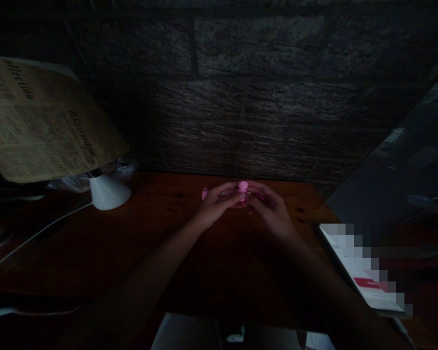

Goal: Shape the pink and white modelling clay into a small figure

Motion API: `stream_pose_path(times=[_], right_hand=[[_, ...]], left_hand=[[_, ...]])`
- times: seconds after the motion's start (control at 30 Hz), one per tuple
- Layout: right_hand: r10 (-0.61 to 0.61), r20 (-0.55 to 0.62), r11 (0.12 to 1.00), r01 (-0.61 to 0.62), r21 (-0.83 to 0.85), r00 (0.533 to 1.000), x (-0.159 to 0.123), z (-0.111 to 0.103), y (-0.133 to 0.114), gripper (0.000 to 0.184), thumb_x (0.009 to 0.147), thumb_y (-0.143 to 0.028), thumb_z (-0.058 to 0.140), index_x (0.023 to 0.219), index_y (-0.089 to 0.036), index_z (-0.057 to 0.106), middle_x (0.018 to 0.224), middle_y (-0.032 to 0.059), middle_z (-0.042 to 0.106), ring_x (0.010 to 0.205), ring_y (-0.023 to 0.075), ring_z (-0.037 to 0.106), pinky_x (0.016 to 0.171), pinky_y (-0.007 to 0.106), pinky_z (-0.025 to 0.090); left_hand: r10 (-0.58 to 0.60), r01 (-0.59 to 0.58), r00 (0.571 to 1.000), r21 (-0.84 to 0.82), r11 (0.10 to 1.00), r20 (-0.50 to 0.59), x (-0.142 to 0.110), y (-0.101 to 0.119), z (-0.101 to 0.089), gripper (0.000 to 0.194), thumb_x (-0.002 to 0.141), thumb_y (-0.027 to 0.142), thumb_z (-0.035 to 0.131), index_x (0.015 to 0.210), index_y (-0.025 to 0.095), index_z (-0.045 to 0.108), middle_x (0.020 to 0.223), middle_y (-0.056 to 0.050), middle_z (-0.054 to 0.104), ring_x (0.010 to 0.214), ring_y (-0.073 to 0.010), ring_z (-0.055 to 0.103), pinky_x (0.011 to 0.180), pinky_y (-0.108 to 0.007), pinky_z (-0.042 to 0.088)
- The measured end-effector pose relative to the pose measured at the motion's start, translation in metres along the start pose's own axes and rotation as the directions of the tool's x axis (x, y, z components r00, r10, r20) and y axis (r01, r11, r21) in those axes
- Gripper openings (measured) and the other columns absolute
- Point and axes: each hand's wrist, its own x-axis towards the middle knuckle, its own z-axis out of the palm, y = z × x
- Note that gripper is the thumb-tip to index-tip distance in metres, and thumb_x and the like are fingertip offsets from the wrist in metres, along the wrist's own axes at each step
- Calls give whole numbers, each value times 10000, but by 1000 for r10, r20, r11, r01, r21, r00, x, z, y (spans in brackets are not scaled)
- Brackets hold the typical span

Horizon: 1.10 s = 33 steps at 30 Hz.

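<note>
Above the wooden table, my left hand [219, 200] is closed around a small pink object [243, 186] with a rounded top, perhaps soft clay; its kind cannot be made out. My right hand [270, 203] meets it from the other side, thumb and fingers pinched at the same object. The fingers hide its lower part. Another pink piece [204, 194] shows just left of my left hand, partly covered by it. A bit of brighter pink [261, 197] peeks out by my right fingers.
The wooden table [138, 248] runs back to a dark brick wall [263, 53]. At left stands a lamp with a white base [109, 192], a newsprint-patterned shade [47, 121] and a white cord [54, 222]. A tablet-like screen [365, 279], partly pixelated, lies at right.
</note>
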Motion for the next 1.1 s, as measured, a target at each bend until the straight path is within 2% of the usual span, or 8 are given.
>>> stream_pose_path(times=[0.1, 0.27, 0.5, 0.73, 0.9, 1.1], right_hand=[[-23, -18, 1000, 23, -7, 1000, 0, -1, 0, 359, 791, -431, 827, 1115, -298, 748, 1078, 40, 791, 786, 184, 707, 597, 293, 556], [5, -45, 1000, -6, -29, 999, 0, -2, -1, 368, 802, -419, 809, 1136, -279, 745, 1081, 51, 794, 761, 182, 702, 588, 292, 541], [-15, -93, 997, 8, -70, 996, 1, -3, -1, 377, 785, -441, 792, 1107, -247, 769, 1099, 75, 796, 755, 191, 689, 587, 300, 523], [-3, -93, 998, -4, -70, 996, 3, -3, 2, 372, 759, -436, 837, 1085, -264, 781, 1090, 57, 798, 772, 185, 680, 601, 297, 522], [13, -109, 998, -19, -55, 994, 4, -3, 2, 378, 754, -423, 847, 1091, -266, 780, 1103, 62, 798, 798, 192, 682, 615, 303, 526], [16, -78, 997, -22, -78, 997, 3, -3, 2, 396, 781, -451, 822, 1122, -257, 771, 1103, 75, 790, 758, 184, 672, 616, 311, 525]], left_hand=[[-10, 10, 1000, 23, 1000, 14, 0, -1, 0, 516, 724, 386, 900, 1184, 189, 772, 1076, -110, 796, 906, -207, 767, 770, -320, 645], [5, -7, 999, 54, 999, 34, 0, -3, 0, 493, 763, 433, 872, 1177, 184, 780, 1100, -119, 785, 898, -194, 760, 762, -301, 636], [5, -10, 998, 72, 997, 65, 0, -3, 0, 552, 841, 544, 784, 1245, 169, 744, 1170, -144, 757, 929, -225, 767, 729, -282, 616], [3, -7, 999, 71, 997, 53, 1, -5, 1, 469, 865, 497, 775, 1208, 180, 729, 1129, -127, 755, 818, -189, 774, 700, -272, 604], [-19, 17, 1000, 69, 997, 21, 2, -9, 0, 396, 861, 450, 787, 1134, 172, 722, 1089, -124, 755, 855, -201, 775, 672, -260, 595], [17, -15, 1000, 128, 992, -19, 2, -10, -1, 329, 863, 416, 779, 1082, 178, 724, 1060, -108, 759, 863, -194, 766, 665, -257, 586]])
